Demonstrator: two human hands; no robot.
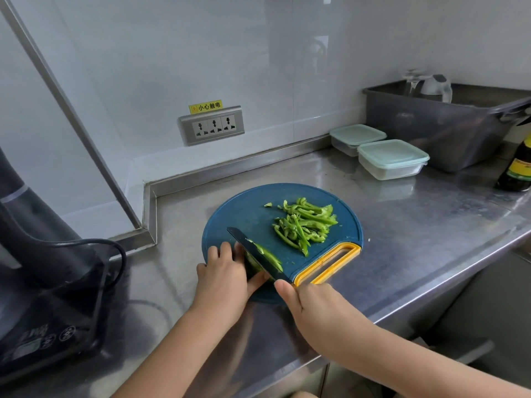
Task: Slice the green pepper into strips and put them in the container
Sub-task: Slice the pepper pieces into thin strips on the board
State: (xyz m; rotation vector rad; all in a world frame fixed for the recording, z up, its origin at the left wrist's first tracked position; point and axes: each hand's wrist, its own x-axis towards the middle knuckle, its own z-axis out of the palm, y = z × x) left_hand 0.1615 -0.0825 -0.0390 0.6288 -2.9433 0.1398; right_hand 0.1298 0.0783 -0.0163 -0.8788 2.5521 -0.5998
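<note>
Right grip (313, 305) clamped on knife (242, 239) (handle hidden) | left grip (227, 271) curled round pepper piece (251, 267), mostly hidden behind blade | glossy green strips (304, 225) piled on board (227, 222)

The counter (402, 225) is brushed steel, dully reflective. At centre, the chopping board (244, 216) looks like matt blue plastic, its handle (300, 279) smooth yellow. The pepper strips (304, 225) shine. At upper right, the tub (431, 130) is cloudy grey plastic.

Green pepper strips (304, 225) lie heaped on the blue board (230, 219), an uncut piece (250, 263) nearby; the lidded container (392, 159) stands apart.
</note>
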